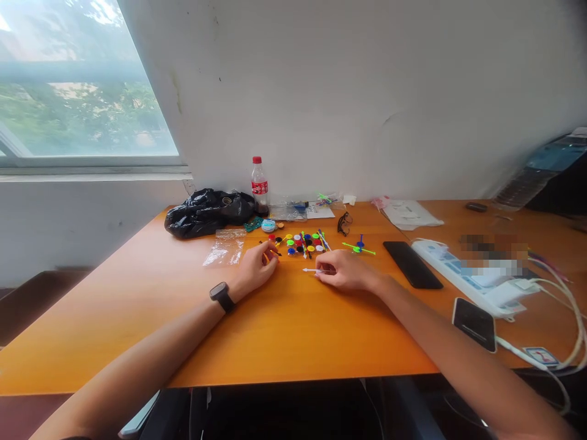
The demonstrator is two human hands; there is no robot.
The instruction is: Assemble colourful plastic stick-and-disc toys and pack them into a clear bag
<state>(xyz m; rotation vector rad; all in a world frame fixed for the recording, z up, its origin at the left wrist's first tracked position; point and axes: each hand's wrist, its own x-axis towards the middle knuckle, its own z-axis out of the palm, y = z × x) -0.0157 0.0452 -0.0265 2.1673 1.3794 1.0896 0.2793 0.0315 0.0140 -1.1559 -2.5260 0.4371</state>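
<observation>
In the head view my right hand [337, 269] pinches a white plastic arrow [310, 270] just above the table, its point toward the left. My left hand [257, 264], a dark watch on its wrist, is closed with curled fingers around a black plastic arrow [279, 253]; part of that arrow hides behind the fingers. Beyond both hands lies a cluster of small round bases and arrows in several colours, among them a yellow base [310, 249] and a white base [320, 249]. A green arrow on a blue base [360, 245] stands to the right of the cluster.
A clear plastic bag [224, 247] lies left, near a black bag [206, 212] and a cola bottle [259, 186]. Glasses [343, 223] sit behind the cluster. At right are a black phone [411, 264], a white power strip [452, 269] and another phone with a cable [474, 324].
</observation>
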